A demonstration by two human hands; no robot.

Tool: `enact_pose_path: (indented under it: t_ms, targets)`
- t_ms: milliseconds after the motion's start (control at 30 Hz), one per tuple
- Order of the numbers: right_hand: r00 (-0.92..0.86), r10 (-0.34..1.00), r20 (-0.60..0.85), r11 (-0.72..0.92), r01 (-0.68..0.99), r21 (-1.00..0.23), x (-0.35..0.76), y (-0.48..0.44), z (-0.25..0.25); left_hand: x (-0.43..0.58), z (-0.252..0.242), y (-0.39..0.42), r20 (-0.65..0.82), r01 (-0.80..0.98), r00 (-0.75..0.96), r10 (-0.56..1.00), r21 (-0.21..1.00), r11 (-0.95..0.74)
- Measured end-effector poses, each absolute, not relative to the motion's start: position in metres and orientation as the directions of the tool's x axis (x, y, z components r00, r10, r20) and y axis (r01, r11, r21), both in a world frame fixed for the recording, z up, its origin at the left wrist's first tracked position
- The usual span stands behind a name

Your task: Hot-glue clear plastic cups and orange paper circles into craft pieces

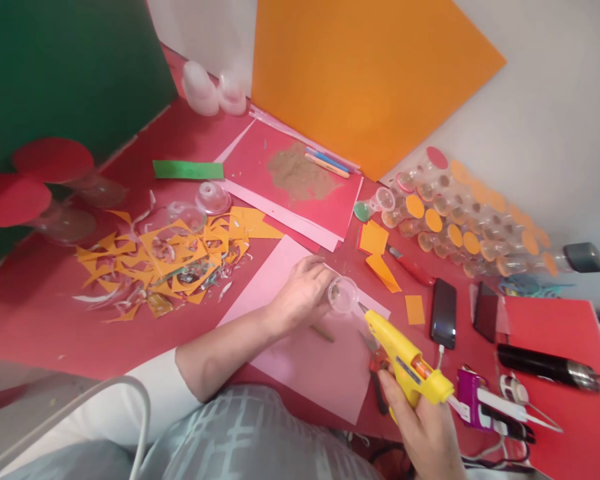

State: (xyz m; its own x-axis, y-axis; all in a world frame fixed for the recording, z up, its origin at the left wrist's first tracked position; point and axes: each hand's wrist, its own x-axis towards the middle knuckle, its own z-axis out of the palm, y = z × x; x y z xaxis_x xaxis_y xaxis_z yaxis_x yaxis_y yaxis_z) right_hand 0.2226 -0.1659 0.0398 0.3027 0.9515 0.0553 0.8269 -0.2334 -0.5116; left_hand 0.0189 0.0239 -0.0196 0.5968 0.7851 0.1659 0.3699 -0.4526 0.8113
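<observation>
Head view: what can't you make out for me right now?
In the head view:
Glue gun: handle mostly hidden by the right hand.
Its label: too small and blurred to read.
Left hand: some fingers hidden behind the hand itself.
Orange sheet: top cut off by the upper edge.

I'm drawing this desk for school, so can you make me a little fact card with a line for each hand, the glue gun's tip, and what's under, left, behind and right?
Left hand: holds a clear cup
Right hand: holds a yellow glue gun
Tip: at the cup's edge; touching or not, I can't tell
Under the cup: pink paper
Left: orange scraps in a messy heap
Behind: brown powder and pens on red paper
Right: a phone
</observation>
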Motion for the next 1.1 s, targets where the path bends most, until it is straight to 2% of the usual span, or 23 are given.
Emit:
enact_pose_path:
  t_ms: [267,667,1100]
  targets:
    - [0.269,0.96,0.078,-0.19,0.828,-0.528,0.219,-0.153,0.046,0.019,-0.02,0.023,0.17,0.385,0.594,0.786,0.798,-0.464]
    - [0.223,0.959,0.173,-0.12,0.877,-0.465,0.208,-0.134,0.058,0.018,-0.021,0.024,0.171,0.378,0.609,0.775,0.796,-0.473]
    - [0.267,0.952,0.149,-0.151,0.835,-0.529,0.205,-0.126,0.06,0.018,-0.021,0.024,0.18,0.372,0.607,0.774,0.796,-0.478]
